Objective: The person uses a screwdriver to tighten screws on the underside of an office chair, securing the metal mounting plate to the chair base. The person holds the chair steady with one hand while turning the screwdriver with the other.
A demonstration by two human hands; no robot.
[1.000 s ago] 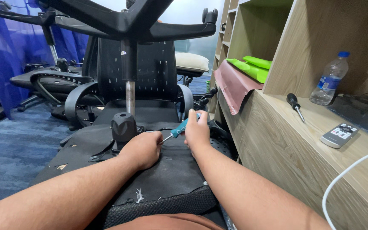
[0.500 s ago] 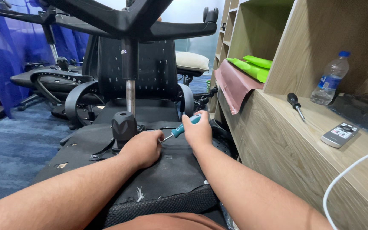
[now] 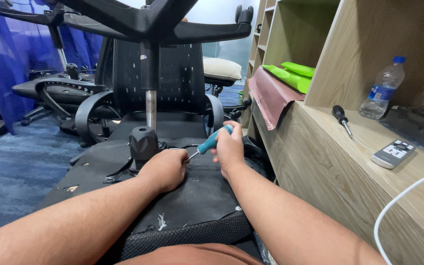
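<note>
The right hand is wrapped around the teal handle of a screwdriver. The left hand is curled down by the metal tip, on the underside of a chair seat. I cannot tell what its fingers pinch there. The seat lies upside down, close in front of the person, with its post pointing up.

The screwdriver looks light and stiff. Its handle looks smooth, so a full grip around the thick part is best. The seat looks big and heavy, with soft black cloth on it.

On the shelf to the right stand 1 clear bottle with a blue cap and blue label, 1 black screwdriver, and 1 grey remote. 2 green flat things lie further back.
</note>
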